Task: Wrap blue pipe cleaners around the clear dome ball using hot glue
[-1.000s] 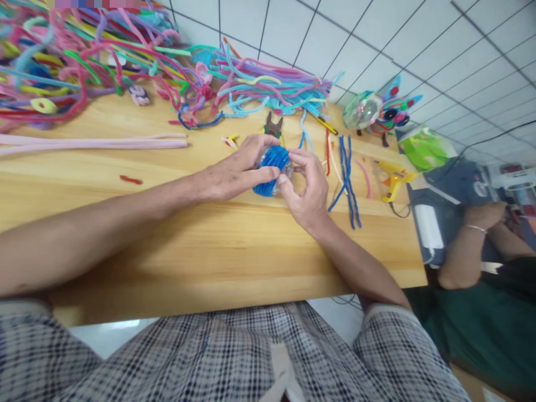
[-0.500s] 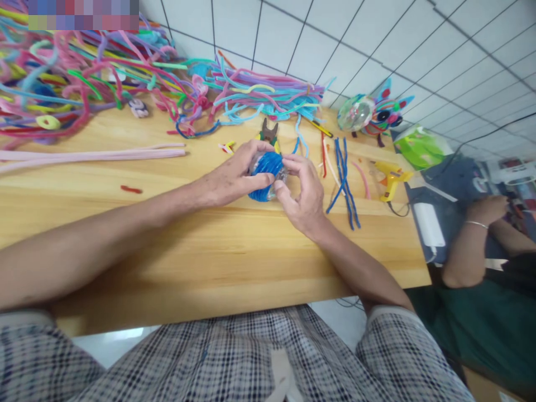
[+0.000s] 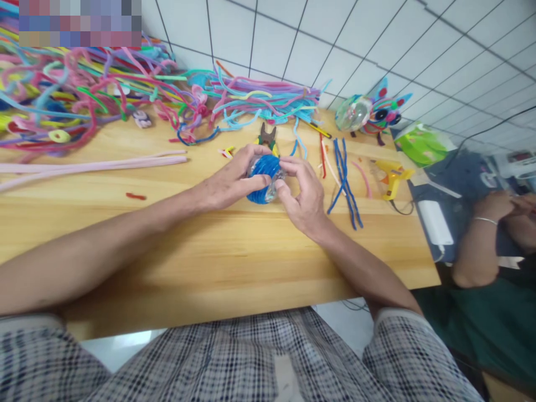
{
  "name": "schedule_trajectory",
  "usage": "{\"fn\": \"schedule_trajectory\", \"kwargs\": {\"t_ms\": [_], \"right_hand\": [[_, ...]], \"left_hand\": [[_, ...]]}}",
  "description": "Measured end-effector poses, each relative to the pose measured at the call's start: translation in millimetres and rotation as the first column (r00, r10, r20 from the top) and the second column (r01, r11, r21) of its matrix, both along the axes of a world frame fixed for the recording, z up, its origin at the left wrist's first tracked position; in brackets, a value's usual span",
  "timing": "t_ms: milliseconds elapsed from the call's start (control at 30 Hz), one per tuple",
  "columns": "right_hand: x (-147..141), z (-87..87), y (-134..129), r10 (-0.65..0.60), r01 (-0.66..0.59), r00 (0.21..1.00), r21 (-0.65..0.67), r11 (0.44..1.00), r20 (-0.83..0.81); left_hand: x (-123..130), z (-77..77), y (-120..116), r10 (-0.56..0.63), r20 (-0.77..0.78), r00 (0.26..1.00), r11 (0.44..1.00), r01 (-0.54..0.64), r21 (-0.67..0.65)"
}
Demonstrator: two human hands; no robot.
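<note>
Between my two hands is a clear plastic bottle piece (image 3: 263, 180) with blue pipe cleaner wound around its middle. My left hand (image 3: 240, 177) is closed around its left side, the thumb lying across the blue windings. On the right, my right hand (image 3: 302, 192) pinches the clear end with thumb and fingertips. Just behind the piece lie pliers (image 3: 268, 135) with dark jaws and yellow-green handles, partly hidden by my fingers. To the right of my hands, several blue pipe cleaners (image 3: 344, 181) lie crossed on the wooden table (image 3: 234, 251).
Heaped pipe cleaners (image 3: 96, 95) fill the back left, beside a bundle (image 3: 268, 97) along the wall. A decorated bottle animal (image 3: 368, 111) stands at back right, near a yellow glue gun (image 3: 391, 177). Farther right, another person's hands (image 3: 496, 206) are at a dark table with a white box (image 3: 435, 222).
The clear end by my right hand shows slightly more. My grip on the bottle piece stays much the same, and the camera view has shifted a little. The other person's hands have moved slightly.
</note>
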State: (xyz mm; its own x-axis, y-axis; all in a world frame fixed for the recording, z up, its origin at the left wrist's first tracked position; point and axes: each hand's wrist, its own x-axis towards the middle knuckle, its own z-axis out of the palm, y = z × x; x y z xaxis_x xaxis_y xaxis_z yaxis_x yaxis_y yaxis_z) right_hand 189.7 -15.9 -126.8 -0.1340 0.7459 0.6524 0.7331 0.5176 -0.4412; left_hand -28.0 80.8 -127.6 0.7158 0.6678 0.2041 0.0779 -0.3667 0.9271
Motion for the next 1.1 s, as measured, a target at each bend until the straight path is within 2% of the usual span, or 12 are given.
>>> {"fn": "schedule_trajectory", "kwargs": {"t_ms": [300, 467, 567, 700, 767, 900, 967, 1000, 1033, 1067, 1100], "right_hand": [[-3.1, -1.6, -0.8, -0.032, 0.030, 0.998, 0.048, 0.998, 0.053], [-2.4, -3.1, -1.0, -0.019, 0.019, 1.000, 0.014, 1.000, 0.022], [-2.0, -1.4, 0.8, -0.026, 0.027, 0.999, -0.020, 0.999, 0.025], [2.0, 12.6, 3.8, -0.081, 0.081, 0.997, -0.110, 0.991, 0.006], [10.9, 23.4, 1.5, -0.135, 0.132, 0.991, -0.146, 0.980, -0.011], [56.0, 37.8, -25.0, -0.254, 0.240, 0.966, -0.211, 0.947, -0.041], [92.9, 36.9, -47.2, -0.364, 0.341, 0.930, -0.232, 0.911, -0.061], [113.9, 34.8, -57.8, -0.457, 0.424, 0.885, -0.254, 0.869, -0.086], [135.8, 31.9, -66.8, -0.573, 0.526, 0.811, -0.280, 0.803, -0.119], [157.8, 28.6, -73.3, -0.694, 0.635, 0.704, -0.304, 0.710, -0.152], [179.2, 25.0, -76.8, -0.761, 0.696, 0.625, -0.318, 0.643, -0.171]], "left_hand": [[-3.7, 0.6, 1.2, -0.007, -0.049, 0.999, 1.000, 0.008, 0.024], [-5.0, 4.8, 1.5, -0.031, -0.080, 0.996, 0.999, 0.029, -0.021], [-5.3, 3.1, 0.8, -0.014, -0.063, 0.998, 1.000, 0.014, -0.004], [-6.5, -6.9, 0.9, 0.041, -0.033, 0.999, 0.999, -0.042, -0.014], [-7.5, -13.0, 3.2, 0.030, -0.033, 0.999, 0.999, -0.032, -0.033], [-8.3, -20.7, 8.5, 0.047, -0.017, 0.999, 0.997, -0.048, -0.069], [-7.7, -20.8, 7.9, 0.055, -0.002, 0.998, 0.996, -0.055, -0.077], [-7.3, -19.9, 6.7, 0.053, -0.002, 0.999, 0.995, -0.053, -0.080], [-6.9, -18.5, 5.0, 0.052, -0.006, 0.999, 0.995, -0.053, -0.081], [-6.6, -16.9, 3.2, 0.055, -0.011, 0.998, 0.995, -0.055, -0.077], [-6.3, -15.2, 1.5, 0.054, -0.014, 0.998, 0.996, -0.055, -0.065]]}}
